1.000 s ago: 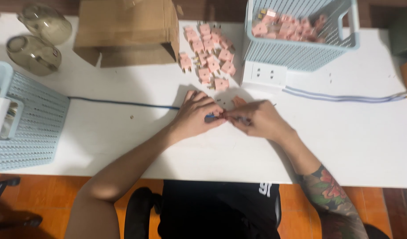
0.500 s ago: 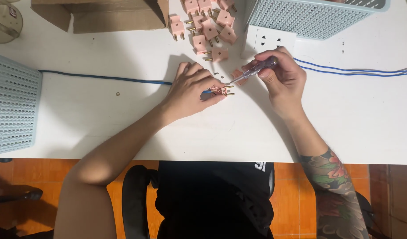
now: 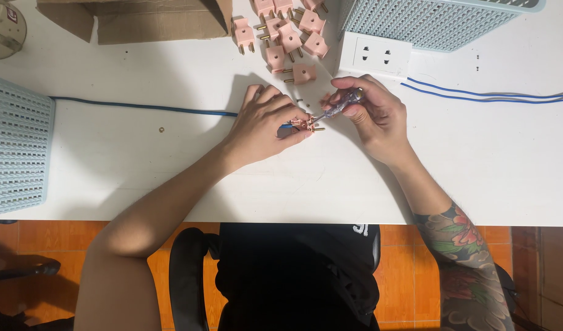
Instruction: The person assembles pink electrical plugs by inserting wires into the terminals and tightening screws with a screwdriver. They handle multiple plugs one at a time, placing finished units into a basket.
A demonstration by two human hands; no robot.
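The left hand (image 3: pixel 266 125) pins a pink plug (image 3: pixel 304 124) flat on the counter (image 3: pixel 140 171), fingers closed over it and the blue wire (image 3: pixel 147 107) feeding in. The right hand (image 3: pixel 370 113), curled shut around a small screwdriver (image 3: pixel 336 109), sets its tip on the plug. Judging by that, this plug is mid-assembly; beyond both hands loose pink plugs (image 3: pixel 284 37) lie heaped, apparently unwired.

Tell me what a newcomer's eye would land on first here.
At the middle of the white table, the left hand pins a small pink plug while the right hand works a screwdriver into it. Behind them, a heap of pink plugs lies beside a white socket strip and a pale blue basket.
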